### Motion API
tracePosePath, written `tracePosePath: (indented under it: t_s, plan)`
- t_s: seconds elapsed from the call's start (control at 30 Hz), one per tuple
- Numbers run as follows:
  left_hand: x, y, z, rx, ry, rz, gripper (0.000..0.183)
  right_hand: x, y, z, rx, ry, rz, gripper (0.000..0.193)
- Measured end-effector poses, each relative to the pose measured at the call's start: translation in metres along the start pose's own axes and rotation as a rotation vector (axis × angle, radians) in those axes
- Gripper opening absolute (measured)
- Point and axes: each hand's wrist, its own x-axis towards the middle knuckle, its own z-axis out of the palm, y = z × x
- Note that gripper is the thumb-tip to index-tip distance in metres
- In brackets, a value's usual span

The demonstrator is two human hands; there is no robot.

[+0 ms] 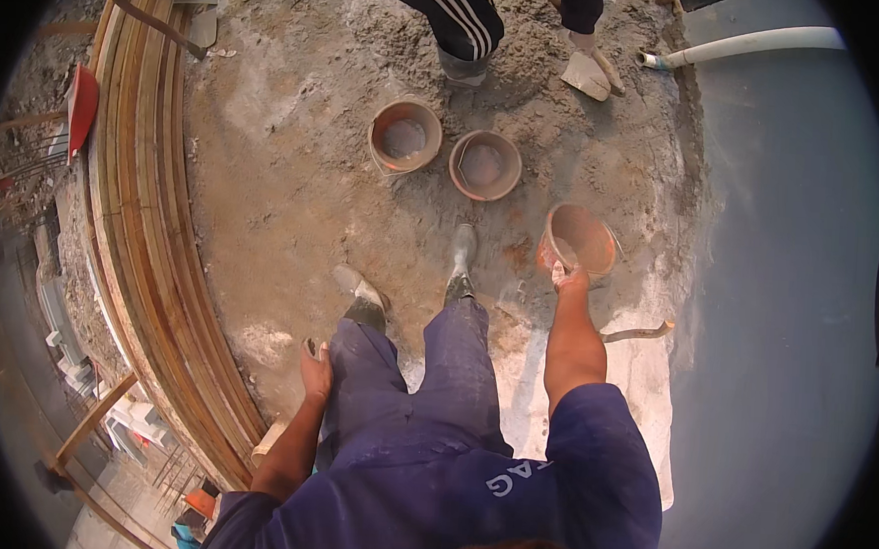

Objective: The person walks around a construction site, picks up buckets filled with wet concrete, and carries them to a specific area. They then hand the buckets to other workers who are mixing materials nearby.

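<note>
My right hand (570,275) grips the near rim of an orange, mortar-smeared bucket (591,233), tilted so that its inside shows. The thumb lies over the rim, and the fingers behind the wall are hidden. Beside my left thigh hangs my left hand (316,369), holding nothing, its fingers loosely bent and apart. Ahead of my boots two more buckets stand upright on the wet ground, a left bucket (404,163) and a right bucket (484,191). Both are crusted with grey mortar and have a little greyish material at the bottom.
Another person's leg (448,16) and boots are at the far side, by a shovel (587,76) in rough wet mortar (538,101). Long timber boards (147,160) run along the left. A grey slab (777,292) and white pipe (750,46) lie right. A wooden handle (637,333) lies near my right forearm.
</note>
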Motion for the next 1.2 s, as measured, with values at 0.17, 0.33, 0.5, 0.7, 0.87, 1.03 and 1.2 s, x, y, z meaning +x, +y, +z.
tracePosePath:
  t_s: [0.17,0.33,0.5,0.7,0.87,1.03,1.2]
  plan:
    - [0.029,0.018,0.072,0.218,-0.032,0.081,0.059,0.101,-0.021,0.117,0.084,-0.026,-0.011,0.051]
    - [0.031,0.029,0.104,0.377,-0.111,0.035,0.061,0.166,-0.002,0.219,0.076,-0.127,-0.034,0.051]
    - [0.045,0.013,0.11,0.382,-0.126,-0.006,0.061,0.181,0.064,0.233,-0.149,-0.076,0.045,0.046]
    - [0.053,0.007,0.087,0.337,-0.158,-0.07,0.064,0.115,0.156,0.116,-0.504,-0.085,0.124,0.03]
    - [0.057,-0.014,0.057,0.236,-0.12,-0.104,0.065,0.014,0.192,0.029,-0.834,-0.198,0.022,0.016]
    - [0.06,-0.026,0.003,0.065,-0.071,-0.103,0.065,-0.132,0.196,-0.009,-1.159,-0.368,-0.124,0.015]
    - [0.074,-0.054,-0.068,-0.148,-0.005,0.029,0.064,-0.281,0.177,-0.039,-1.194,-0.41,-0.13,0.017]
